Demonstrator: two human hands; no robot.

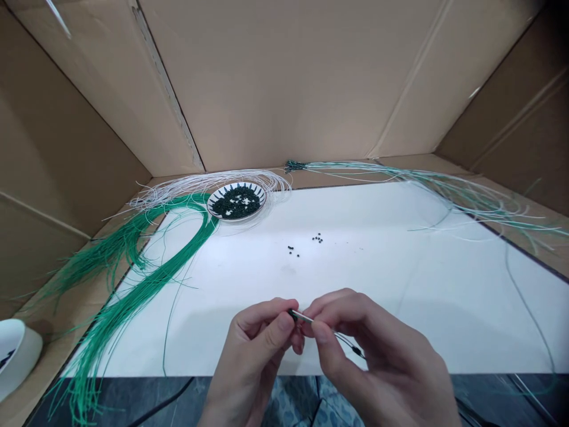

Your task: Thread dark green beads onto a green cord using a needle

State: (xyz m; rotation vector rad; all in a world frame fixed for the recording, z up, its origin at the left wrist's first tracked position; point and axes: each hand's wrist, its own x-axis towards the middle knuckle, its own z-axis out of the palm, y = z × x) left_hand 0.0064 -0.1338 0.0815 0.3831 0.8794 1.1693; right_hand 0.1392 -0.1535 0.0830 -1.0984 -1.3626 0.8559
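Both hands meet low in the middle of the head view, over the table's front edge. My left hand (260, 341) is closed in a pinch on a small black piece (292, 314), held between thumb and forefinger. My right hand (373, 344) pinches a thin pale rod-like piece (304, 317), whose far end touches the black piece. Whether it is metal or stiff cord I cannot make out. Beneath the right fingers a thin dark strand (343, 340) runs to another small black piece (357, 351). Small loose black pieces (317, 238) lie on the white tabletop (377, 267) beyond my hands.
At the back left stands a patterned dish (263, 204) of black pieces. Green strands (178, 261) and white strands (186, 184) lie around it. Strands with dark ends (296, 166) stretch along the back right. A white container (29, 353) is at left; cardboard walls (284, 83) enclose the table.
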